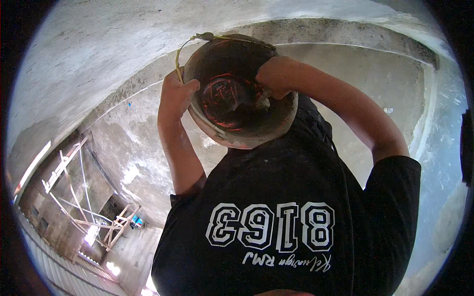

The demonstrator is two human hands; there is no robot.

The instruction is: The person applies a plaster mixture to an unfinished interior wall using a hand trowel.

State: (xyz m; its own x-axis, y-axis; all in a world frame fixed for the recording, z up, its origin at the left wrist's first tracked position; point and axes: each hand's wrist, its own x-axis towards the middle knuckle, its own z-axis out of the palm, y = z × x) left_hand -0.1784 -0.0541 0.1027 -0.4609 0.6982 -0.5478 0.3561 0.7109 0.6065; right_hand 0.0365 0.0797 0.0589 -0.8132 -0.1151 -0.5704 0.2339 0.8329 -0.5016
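A round, worn bucket (247,140) is held up in front of my chest, its mouth showing. Its dark inside has reddish marks and scrape lines at the bottom. A thin wire handle with a dark grip (205,36) loops over the far left rim. My left hand (176,96) clasps the bucket's left rim, thumb hooked over the edge. Reaching in over the right rim, my right hand (278,78) is closed, its fingers bent down inside the bucket. A small pale lump (263,103) shows just by those fingers; whether they hold it is unclear.
Rough grey plastered wall (123,44) curves round behind the bucket, with a ledge (335,34) along it. At the lower left stands a wooden scaffold (74,187) of thin poles, with a blue object (137,223) beside it. Corrugated sheeting (54,261) lies beyond.
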